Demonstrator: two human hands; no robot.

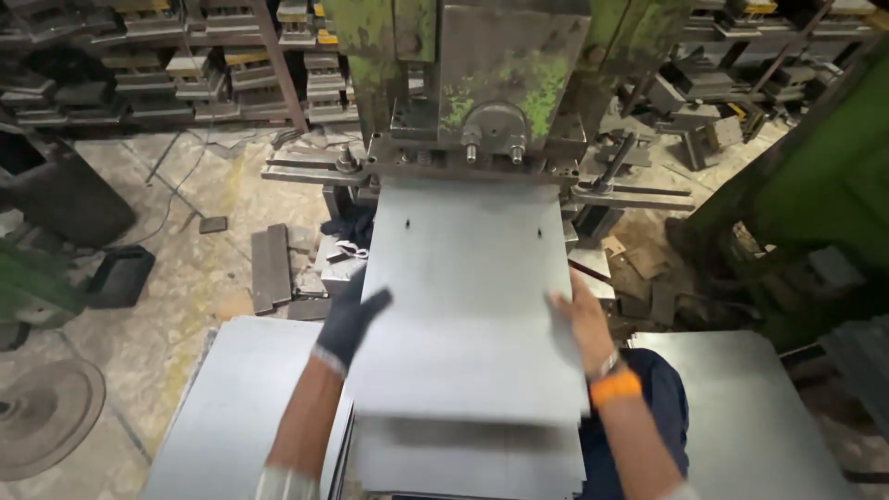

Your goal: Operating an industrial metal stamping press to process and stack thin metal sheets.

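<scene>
Left hand: the gloved left hand (352, 319) is flat and spread against the left edge of the metal sheet (468, 306), steadying it rather than gripping round it.
Right hand: the bare right hand (582, 319) lies on the sheet's right edge, fingers partly open and pressed to the metal; an orange wristband (615, 386) sits just behind it.
Sheet: it's up at the press (482, 83), far edge tucked under the green machine's front, near edge blurred, so it looks to be in motion.
Risk, cut: that right hand has no glove, and a sheet edge sliding under bare skin could slice it.
Risk, pinch: both hands are near the front of the press; fingers riding forward with the sheet could end up under the tooling.
Risk, skew: two open palms hold it with little grip, so the sheet could twist and enter the press crooked.
Below the sheet: more flat sheets are stacked (472, 463) right under its near edge, and the moving one could drag or snag on them.
Left of the sheet: another stack of sheets (231, 407), plus metal blocks (270, 268) on the floor.
Right of the sheet: a further sheet pile (741, 407), and a lever and clamps (616, 171) crowd the corner of the press.
Behind the press: racks of dies (167, 65) line the wall.
</scene>
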